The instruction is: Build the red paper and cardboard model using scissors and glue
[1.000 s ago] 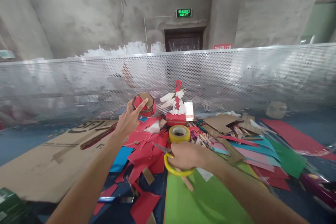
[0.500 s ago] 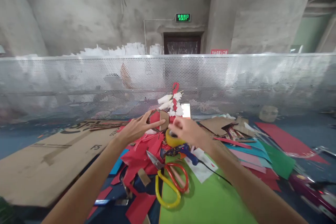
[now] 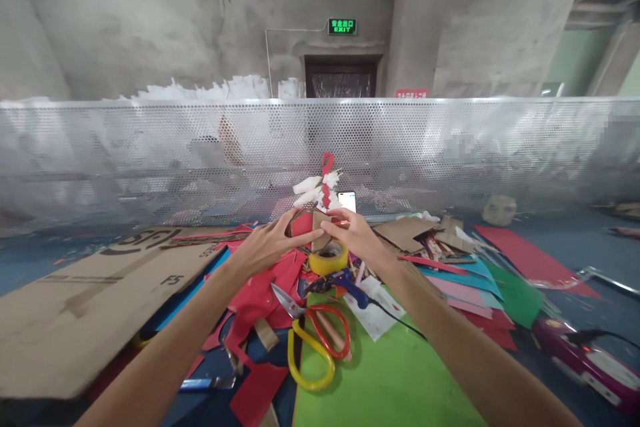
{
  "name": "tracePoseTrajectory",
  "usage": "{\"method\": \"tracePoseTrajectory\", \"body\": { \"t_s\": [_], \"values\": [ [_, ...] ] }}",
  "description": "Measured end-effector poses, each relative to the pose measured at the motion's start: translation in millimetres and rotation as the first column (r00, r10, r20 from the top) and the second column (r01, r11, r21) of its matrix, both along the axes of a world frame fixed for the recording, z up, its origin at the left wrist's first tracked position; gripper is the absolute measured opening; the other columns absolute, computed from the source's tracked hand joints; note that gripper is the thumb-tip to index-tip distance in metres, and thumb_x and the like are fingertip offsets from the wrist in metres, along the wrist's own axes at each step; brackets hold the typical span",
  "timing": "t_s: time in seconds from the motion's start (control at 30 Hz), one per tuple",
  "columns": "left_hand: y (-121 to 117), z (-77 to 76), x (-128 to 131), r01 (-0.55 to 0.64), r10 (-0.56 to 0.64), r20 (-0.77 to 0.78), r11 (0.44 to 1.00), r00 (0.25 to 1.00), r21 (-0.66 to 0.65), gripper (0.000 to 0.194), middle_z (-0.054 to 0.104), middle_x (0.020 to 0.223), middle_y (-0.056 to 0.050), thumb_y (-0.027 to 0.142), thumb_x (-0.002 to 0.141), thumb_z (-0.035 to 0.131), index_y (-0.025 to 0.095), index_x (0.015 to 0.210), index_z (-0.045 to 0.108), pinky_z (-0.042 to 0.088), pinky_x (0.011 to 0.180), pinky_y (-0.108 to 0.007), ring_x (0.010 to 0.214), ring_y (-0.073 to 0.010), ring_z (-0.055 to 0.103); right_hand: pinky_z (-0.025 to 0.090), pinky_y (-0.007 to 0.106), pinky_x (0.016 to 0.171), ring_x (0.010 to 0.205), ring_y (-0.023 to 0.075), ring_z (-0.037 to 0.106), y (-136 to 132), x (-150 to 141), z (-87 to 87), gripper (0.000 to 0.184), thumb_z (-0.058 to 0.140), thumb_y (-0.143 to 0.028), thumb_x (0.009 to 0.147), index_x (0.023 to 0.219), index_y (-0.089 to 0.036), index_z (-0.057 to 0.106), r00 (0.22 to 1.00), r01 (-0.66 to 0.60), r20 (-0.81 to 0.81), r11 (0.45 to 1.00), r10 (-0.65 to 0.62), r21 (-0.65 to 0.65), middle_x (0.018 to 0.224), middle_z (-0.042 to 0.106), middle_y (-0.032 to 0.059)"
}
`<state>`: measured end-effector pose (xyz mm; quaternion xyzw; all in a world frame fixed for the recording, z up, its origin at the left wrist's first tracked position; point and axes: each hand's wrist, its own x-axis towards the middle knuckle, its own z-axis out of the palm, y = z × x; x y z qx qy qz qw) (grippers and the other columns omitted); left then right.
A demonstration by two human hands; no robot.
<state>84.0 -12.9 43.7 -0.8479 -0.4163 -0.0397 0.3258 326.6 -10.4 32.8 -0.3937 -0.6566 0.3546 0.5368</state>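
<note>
Item: red-and-brown cardboard piece (image 3: 302, 224), many-sided. Location: far part of the table (image 3: 570, 233), roughly midway between its left and right sides, short of the perforated metal screen (image 3: 280, 140). Whether it rests on anything or is held up: cannot tell.

Left hand (image 3: 263, 243): clamped on the piece at its left side, thumb and fingers parted around it, one digit laid across toward the brown face. From this hand the piece lies forward and to the right.

Right hand (image 3: 363, 240): clamped on the same piece at the brown face, digits close together, contact by fingertips only. From this hand the piece lies forward and to the left.

Nearer hand: both touch; the left appears to cover more of it. Red part toward the left hand, brown face toward the right. Long axis: cannot tell; the hands hide the outline.

Adjacent items: yellow tape roll (image 3: 325, 264), just on the near side of the piece; blue glue gun (image 3: 353, 285), nearer again; scissors (image 3: 298, 310), beside the gun, blades pointing away and left; green sheet (image 3: 395, 380), near edge side; white flower ornament (image 3: 327, 195), upright just beyond the piece.
</note>
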Motion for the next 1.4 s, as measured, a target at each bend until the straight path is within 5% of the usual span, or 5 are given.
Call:
{"method": "tracePoseTrajectory", "body": {
  "t_s": [0.4, 0.7, 1.4],
  "values": [
    [3, 2.1, -4, 0.028, -0.027, 0.024, 0.999, 0.999, -0.033, 0.098, 0.017, 0.172, -0.011, -0.003, 0.086, 0.049, 0.054, 0.159, 0.018, 0.062, 0.074, -0.032, 0.102, -0.0239, 0.073, 0.058, 0.032, 0.082, 0.097, 0.0214, 0.071, 1, 1, -3.4, 0.042, 0.079, -0.037, 0.08, 0.116, -0.017, 0.069, 1.0, -0.01, -0.022, 0.999, 0.009, -0.047, 0.109, 0.073, 0.0107],
    [8, -3.4, -5, 0.023, -0.009, 0.114, 0.992, 0.993, -0.122, 0.101, 0.017, 0.172, -0.007, -0.003, 0.087, 0.047, 0.055, 0.16, 0.009, 0.057, 0.073, -0.025, 0.116, -0.024, 0.068, 0.056, 0.033, 0.09, 0.102, 0.0203, 0.071, -6, 1, -0.2, 0.034, 0.077, -0.03, 0.081, 0.112, -0.017, 0.069, 1.0, -0.022, -0.005, 0.999, 0.022, -0.032, 0.11, 0.074, 0.0098],
    [1, 5.3, -3, 0.033, -0.003, 0.185, 0.986, 0.983, -0.161, 0.091, 0.024, 0.17, -0.005, -0.002, 0.088, 0.043, 0.053, 0.159, 0.024, 0.058, 0.078, -0.03, 0.113, -0.0223, 0.069, 0.059, 0.034, 0.083, 0.094, 0.0208, 0.073, -12, 3, 9.0, 0.043, 0.078, -0.029, 0.079, 0.119, -0.019, 0.065, 0.998, -0.042, 0.051, 0.999, 0.042, -0.011, 0.107, 0.072, 0.0079]
  ]
}}
